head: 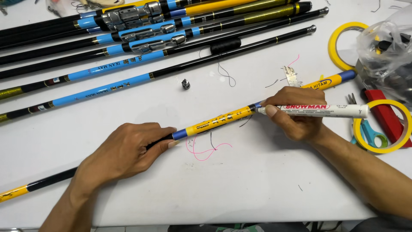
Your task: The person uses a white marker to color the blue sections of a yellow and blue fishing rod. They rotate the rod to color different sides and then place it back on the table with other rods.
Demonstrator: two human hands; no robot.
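Yellow-and-blue rod section (219,120) lay diagonally on white table (257,189), centre frame. Pinned at black grip end by left hand (124,150), fingers closed over it. Marker (317,111) pinched in right hand (296,114), tip touching rod at blue band. Judged mid-job: marking under way, extent of ink not discernible. Other rods (128,47) stacked apart, top left. Tape rolls (388,126), scissors (369,131) at right.

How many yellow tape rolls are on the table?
2. One tape roll lies at the upper right beside the plastic bag; the other lies at the right edge, over the scissors. More may be hidden.
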